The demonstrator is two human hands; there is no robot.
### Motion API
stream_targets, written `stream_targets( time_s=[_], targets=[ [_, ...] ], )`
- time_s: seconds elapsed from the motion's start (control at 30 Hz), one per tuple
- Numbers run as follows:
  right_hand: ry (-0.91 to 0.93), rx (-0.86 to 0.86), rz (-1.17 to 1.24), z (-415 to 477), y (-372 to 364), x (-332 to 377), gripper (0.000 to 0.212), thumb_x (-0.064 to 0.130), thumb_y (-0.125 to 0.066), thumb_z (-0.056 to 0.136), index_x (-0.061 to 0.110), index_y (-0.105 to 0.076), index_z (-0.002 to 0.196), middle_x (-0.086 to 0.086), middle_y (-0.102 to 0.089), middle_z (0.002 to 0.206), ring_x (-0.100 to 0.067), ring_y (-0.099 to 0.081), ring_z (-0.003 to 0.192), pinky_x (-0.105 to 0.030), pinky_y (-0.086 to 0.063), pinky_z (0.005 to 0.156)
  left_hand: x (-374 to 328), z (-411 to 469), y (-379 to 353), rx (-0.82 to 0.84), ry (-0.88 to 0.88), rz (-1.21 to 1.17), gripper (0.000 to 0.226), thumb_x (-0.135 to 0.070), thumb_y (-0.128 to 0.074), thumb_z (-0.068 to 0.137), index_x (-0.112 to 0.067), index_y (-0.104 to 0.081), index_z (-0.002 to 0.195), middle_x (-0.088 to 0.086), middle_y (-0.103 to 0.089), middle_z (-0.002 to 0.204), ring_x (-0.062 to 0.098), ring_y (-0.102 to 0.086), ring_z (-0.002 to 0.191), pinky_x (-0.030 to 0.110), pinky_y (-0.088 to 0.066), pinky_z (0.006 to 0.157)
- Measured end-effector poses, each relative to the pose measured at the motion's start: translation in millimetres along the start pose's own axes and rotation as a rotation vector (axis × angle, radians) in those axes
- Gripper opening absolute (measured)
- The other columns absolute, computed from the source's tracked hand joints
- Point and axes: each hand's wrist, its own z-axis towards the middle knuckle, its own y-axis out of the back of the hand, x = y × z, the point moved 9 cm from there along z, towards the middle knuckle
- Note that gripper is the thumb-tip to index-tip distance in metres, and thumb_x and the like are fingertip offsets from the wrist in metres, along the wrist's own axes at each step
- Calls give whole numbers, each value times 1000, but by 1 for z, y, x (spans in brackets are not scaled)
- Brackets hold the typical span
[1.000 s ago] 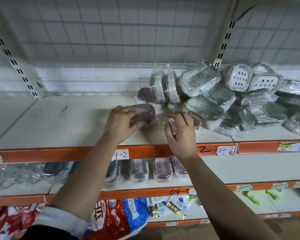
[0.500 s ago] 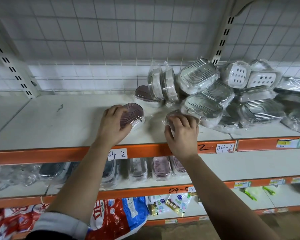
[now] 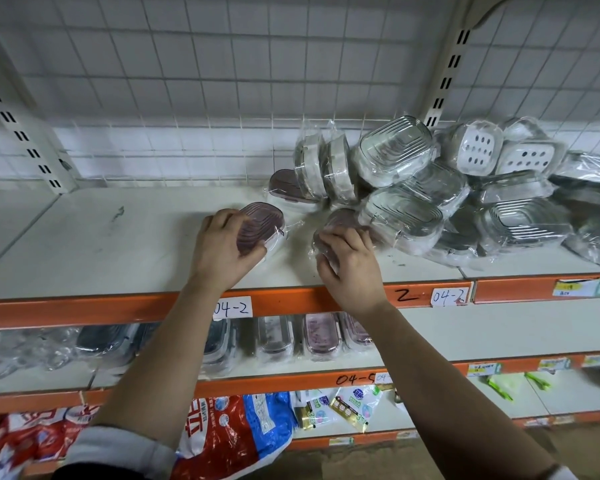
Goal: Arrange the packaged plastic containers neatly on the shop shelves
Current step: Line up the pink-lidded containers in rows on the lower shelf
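My left hand grips a purple plastic container wrapped in clear film, tilted up on its edge on the top white shelf. A little to the right, my right hand curls round a second purple wrapped container that lies against a heap of clear and white wrapped containers. A third purple container sits behind, next to two white ones standing on edge.
The shelf's orange front rail carries handwritten labels. On the shelf below stands a row of wrapped containers. The bottom shelf holds red and blue bags and small packets. Wire grid backs the shelves; a slotted upright rises behind the heap.
My left hand has tipped its purple container up from lying flat and drawn it slightly left. My right hand has closed round the second purple container beside the heap.
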Motion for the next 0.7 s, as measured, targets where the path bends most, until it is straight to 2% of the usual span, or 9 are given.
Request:
stream_targets(
  time_s=[0.07,0.17,0.3,0.37,0.43,0.57,0.63,0.7],
  targets=[
    [16,37,40,3,-4,3,26,18,-68,85,8,-68,109,-8,-60,111,-31,-55,104,-34,-36,100,1,0,1,-17,5,10,72,-61,-43,70,-12,-64,118,8,-58,124,31,-48,114,38,-42,99],
    [-26,44,52,6,-7,1,25,27,-72,83,12,-66,101,-7,-57,106,-27,-51,98,-39,-42,95,5,1,6,-75,31,38,72,-62,-43,70,-8,-66,114,12,-59,119,34,-50,110,40,-43,97],
    [-77,116,-97,11,-19,0,34,47,-65,85,18,-59,102,-2,-56,107,-29,-50,108,-43,-33,106,8,1,4,-75,47,72,70,-59,-48,72,-5,-65,114,15,-59,118,36,-51,108,41,-44,95],
    [-113,143,-159,12,-23,-1,40,54,-61,85,22,-58,109,2,-56,112,-31,-46,115,-43,-31,105,8,1,2,-55,45,82,69,-58,-50,73,-6,-64,115,15,-58,118,36,-50,108,41,-44,95],
    [-147,121,-123,14,-22,-2,45,50,-65,84,21,-61,119,2,-58,118,-34,-43,117,-44,-35,100,8,1,1,-57,45,79,65,-55,-53,73,-6,-64,114,14,-58,117,36,-50,108,41,-45,94],
    [-30,174,-57,20,-28,12,48,36,-68,82,15,-63,124,-2,-58,123,-31,-47,114,-35,-37,99,9,0,2,-75,49,55,60,-51,-59,73,-7,-65,112,13,-59,115,35,-50,107,42,-45,94],
    [10,202,-14,19,-31,17,55,35,-69,80,12,-60,129,-6,-56,125,-30,-45,116,-39,-42,99,10,1,2,-84,54,54,60,-51,-59,73,-6,-65,112,14,-59,115,36,-50,106,42,-45,94],
    [-1,219,-24,17,-33,17,58,42,-68,80,17,-58,131,-7,-51,130,-31,-42,121,-44,-45,99,11,2,3,-93,58,58,60,-51,-58,73,-6,-65,112,15,-59,115,36,-51,106,42,-45,94]
  ],
)
